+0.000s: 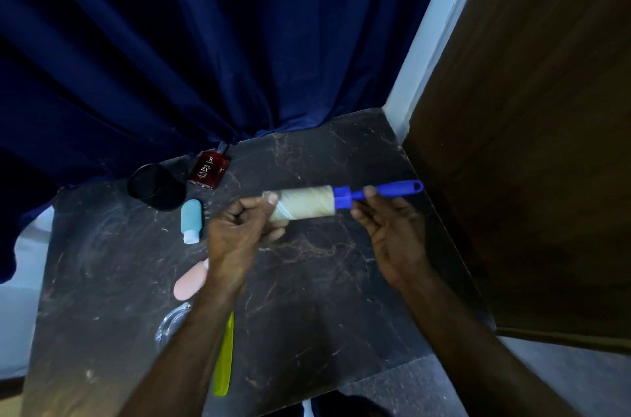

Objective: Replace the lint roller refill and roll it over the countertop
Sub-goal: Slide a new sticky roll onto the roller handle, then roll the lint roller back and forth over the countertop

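Note:
I hold a lint roller above the dark marbled countertop [307, 297], lying roughly level. Its pale, used-looking refill roll [307, 203] sits on the spindle at the left, and the blue handle [392, 190] points right. My left hand [239, 232] is closed around the roll's left end, thumb on top. My right hand [389, 222] pinches the blue handle just right of the roll, fingers under it and thumb over it.
On the counter's left side are a black cup [157, 186], a red perfume bottle [209, 170], a teal squeeze bottle [192, 220], a pink bottle [189, 281], a glass dish [172, 324] and a yellow-green strip [223, 358]. A blue curtain [170, 41] hangs behind; a wooden panel [529, 143] stands right.

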`<state>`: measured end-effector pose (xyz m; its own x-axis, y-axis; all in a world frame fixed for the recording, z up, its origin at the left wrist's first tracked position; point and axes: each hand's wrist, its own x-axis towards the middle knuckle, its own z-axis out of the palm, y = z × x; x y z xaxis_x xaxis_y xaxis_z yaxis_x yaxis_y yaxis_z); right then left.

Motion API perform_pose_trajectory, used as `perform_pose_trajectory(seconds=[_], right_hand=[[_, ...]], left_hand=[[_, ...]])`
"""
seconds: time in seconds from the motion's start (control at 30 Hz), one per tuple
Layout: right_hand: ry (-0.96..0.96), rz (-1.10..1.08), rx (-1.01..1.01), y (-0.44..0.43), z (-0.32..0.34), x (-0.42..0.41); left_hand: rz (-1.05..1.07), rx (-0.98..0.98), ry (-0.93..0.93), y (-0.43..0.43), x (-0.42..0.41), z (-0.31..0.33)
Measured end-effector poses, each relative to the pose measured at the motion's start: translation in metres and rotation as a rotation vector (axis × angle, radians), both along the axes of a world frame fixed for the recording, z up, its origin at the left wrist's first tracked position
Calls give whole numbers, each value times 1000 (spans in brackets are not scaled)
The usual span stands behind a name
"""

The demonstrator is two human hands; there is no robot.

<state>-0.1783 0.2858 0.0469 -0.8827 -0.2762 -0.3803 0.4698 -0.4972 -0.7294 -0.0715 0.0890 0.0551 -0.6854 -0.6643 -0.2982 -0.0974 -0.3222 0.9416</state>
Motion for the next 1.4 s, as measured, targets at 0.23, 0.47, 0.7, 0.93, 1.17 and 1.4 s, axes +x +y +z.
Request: perform_pose_trajectory(seconds=[0.23, 0.47, 0.7, 0.93, 1.17, 1.4], right_hand=[[10, 35, 42, -34, 5, 5], [115, 116, 97, -57, 11, -7], [17, 58, 70, -71, 2, -14], [-39, 86, 30, -86, -10, -13], [-167, 177, -28, -102, -33, 14], [-248, 344, -120, -102, -54, 40]], left_hand=[[18, 0, -45, 8, 2, 1], [3, -66, -75, -11, 9, 5], [-84, -787, 144, -14, 39, 11], [-140, -326, -54, 3, 56, -21], [53, 262, -25, -9, 29, -37], [102, 424, -17, -51, 21, -54]])
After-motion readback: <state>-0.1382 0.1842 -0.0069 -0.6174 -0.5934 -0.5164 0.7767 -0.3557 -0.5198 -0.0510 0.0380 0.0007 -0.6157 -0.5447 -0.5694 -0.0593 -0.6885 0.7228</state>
